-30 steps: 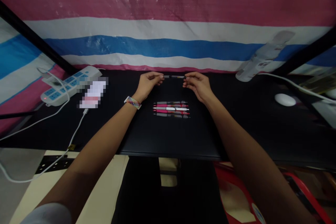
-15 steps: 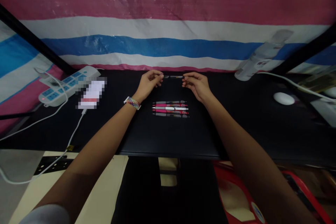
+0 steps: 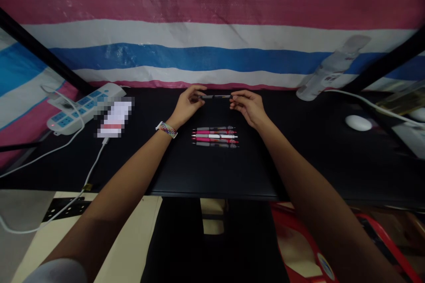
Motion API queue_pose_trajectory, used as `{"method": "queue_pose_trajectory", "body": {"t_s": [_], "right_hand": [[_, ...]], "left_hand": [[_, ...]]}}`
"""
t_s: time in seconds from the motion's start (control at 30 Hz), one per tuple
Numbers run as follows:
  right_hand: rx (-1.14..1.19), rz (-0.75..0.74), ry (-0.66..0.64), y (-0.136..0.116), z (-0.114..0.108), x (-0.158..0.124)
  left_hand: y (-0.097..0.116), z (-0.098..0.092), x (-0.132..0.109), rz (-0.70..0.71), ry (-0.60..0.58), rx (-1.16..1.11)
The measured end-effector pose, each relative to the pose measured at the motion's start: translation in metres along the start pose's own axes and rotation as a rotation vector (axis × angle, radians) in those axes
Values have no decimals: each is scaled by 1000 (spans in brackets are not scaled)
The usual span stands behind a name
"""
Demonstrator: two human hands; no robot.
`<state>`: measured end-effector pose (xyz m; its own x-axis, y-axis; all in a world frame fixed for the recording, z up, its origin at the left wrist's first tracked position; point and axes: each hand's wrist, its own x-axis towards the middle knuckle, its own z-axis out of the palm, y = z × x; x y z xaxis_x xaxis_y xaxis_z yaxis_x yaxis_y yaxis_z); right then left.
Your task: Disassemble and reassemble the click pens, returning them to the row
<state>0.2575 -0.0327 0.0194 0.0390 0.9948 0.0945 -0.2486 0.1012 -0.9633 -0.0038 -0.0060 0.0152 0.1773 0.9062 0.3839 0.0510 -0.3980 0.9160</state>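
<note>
Right hand (image 3: pixel 250 108) pinches a pen (image 3: pixel 217 97) before a loosened left hand (image 3: pixel 188 105)

In the head view, both forearms reach forward over the black desk (image 3: pixel 215 172), angling inward until the hands face each other near its back edge. The right hand bends left at the wrist, thumb and fingertips closed on the pen's right end. The left hand, a woven bracelet (image 3: pixel 167 129) around its wrist, has thumb and forefinger parted about the pen's other end; whether any finger touches it, I cannot tell. The pen lies crosswise between them, beyond a row of five pens (image 3: pixel 215 136).
</note>
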Motion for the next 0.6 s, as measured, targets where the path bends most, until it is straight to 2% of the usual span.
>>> {"method": "queue_pose_trajectory", "body": {"t_s": [0.07,0.17,0.37,0.6], "right_hand": [[-2,-3,-6,0,0,0],[10,-10,-13,0,0,-1],[5,7,-3,1,0,0],[4,-7,-6,1,0,0]], "left_hand": [[1,0,0,-13,4,7],[2,2,0,-114,6,21],[4,2,-2,3,-18,33],[2,4,-1,-102,22,26]]}}
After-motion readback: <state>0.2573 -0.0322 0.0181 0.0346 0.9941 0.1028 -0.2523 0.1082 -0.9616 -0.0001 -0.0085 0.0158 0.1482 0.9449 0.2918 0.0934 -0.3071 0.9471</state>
